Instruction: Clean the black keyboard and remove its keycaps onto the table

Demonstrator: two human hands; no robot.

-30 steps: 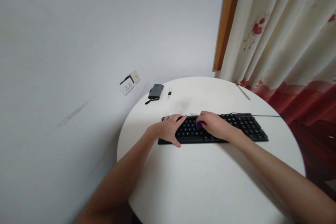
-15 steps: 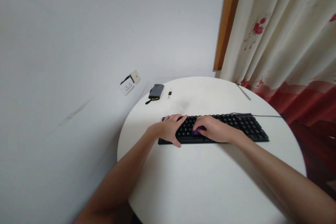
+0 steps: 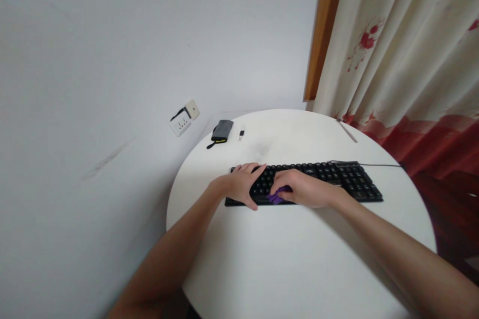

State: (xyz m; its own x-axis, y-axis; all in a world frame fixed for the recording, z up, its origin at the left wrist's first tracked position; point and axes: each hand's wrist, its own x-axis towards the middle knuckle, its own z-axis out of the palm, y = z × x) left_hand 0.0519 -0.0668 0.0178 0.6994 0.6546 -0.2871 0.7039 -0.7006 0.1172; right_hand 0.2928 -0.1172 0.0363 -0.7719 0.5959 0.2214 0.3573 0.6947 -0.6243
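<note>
A black keyboard (image 3: 337,179) lies across the middle of a round white table (image 3: 299,259). My left hand (image 3: 241,183) rests on the keyboard's left end, fingers curved over the keys and thumb at the front edge. My right hand (image 3: 305,188) lies on the keys just right of it, fingers pressed down on a small purple cloth (image 3: 277,195) that pokes out under the fingertips near the keyboard's front row.
A grey pouch (image 3: 221,131) with a black strap and a small black clip-like item (image 3: 241,133) lie at the table's far left edge. A wall socket (image 3: 183,118) sits on the white wall. A floral curtain (image 3: 404,60) hangs at right. The keyboard's cable (image 3: 381,165) runs off rightward.
My right hand with the purple cloth has slid left and toward me across the keys, from the upper rows to the front row. My left hand has stayed put.
</note>
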